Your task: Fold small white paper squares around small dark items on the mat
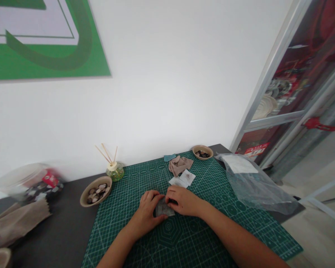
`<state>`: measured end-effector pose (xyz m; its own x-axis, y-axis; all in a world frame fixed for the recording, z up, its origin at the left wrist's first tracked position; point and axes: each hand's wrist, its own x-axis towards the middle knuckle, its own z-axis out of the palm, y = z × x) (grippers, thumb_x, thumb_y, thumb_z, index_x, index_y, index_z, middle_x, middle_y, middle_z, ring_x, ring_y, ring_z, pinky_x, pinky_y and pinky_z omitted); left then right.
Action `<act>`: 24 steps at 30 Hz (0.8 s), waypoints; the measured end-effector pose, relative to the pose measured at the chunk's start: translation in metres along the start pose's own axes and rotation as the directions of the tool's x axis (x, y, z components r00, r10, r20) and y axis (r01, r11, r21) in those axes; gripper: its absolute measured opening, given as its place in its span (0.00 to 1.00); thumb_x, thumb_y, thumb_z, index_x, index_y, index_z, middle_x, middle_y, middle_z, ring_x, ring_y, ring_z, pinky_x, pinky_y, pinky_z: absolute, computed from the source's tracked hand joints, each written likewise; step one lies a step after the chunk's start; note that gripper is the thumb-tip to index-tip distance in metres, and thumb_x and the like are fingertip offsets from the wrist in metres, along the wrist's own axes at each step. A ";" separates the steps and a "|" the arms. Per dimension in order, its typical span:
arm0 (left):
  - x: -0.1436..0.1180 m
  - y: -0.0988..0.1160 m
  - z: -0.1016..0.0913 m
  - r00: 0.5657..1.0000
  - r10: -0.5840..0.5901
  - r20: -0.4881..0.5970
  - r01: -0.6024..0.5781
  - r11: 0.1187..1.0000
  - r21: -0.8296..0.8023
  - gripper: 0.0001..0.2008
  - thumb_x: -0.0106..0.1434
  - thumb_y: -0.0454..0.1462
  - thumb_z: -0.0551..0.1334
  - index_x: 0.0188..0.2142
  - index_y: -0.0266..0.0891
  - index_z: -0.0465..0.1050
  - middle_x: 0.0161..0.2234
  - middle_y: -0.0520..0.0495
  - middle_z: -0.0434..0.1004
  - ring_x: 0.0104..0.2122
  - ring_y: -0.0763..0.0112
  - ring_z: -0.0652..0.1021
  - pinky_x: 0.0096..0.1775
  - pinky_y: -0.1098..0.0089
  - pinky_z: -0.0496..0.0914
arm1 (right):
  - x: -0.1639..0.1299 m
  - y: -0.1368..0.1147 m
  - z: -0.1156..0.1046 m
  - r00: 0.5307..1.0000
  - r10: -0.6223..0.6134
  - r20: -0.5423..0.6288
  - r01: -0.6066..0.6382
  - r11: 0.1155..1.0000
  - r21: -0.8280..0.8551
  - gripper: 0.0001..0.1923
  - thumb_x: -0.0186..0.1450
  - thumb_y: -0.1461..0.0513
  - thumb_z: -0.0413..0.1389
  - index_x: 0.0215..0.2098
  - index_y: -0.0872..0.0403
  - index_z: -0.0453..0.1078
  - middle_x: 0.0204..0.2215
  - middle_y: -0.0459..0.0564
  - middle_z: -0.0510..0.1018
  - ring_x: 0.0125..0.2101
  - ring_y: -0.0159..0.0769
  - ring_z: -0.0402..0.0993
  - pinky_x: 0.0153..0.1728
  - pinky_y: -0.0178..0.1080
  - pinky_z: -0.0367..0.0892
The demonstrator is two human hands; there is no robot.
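Observation:
A small light-grey piece, paper-like or cloth-like, lies over the green cutting mat between my hands. My left hand curves around its left side, thumb at the near edge and fingers at the far edge. At its upper right, my right hand has its fingers pinched together on the piece; the fingertips are partly hidden. Just beyond my right hand are white paper squares with faint marks. Behind them a crumpled beige cloth and a folded blue cloth lie on the mat.
Left of the mat stand a bowl of dark and pale round pieces and a reed diffuser. A second bowl is at the back right, near a clear plastic bag. Far left are a tipped plastic tub and brown cloth.

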<state>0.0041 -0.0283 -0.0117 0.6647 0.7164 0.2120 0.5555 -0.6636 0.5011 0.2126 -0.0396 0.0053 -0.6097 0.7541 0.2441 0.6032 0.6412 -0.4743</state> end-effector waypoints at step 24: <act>0.000 0.000 0.000 1.000 -0.003 0.010 0.003 1.000 -0.010 0.25 0.53 0.36 0.67 0.51 0.45 0.66 0.48 0.44 0.65 0.50 0.54 0.66 0.52 0.53 0.62 | 0.000 0.000 0.001 0.999 0.025 -0.022 -0.025 1.000 0.000 0.05 0.60 0.69 0.56 0.36 0.57 0.70 0.35 0.49 0.71 0.37 0.35 0.67 0.39 0.35 0.63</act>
<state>0.0040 -0.0285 -0.0115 0.6680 0.7162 0.2020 0.5525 -0.6592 0.5100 0.2125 -0.0399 0.0048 -0.5832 0.7726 0.2510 0.6181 0.6225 -0.4800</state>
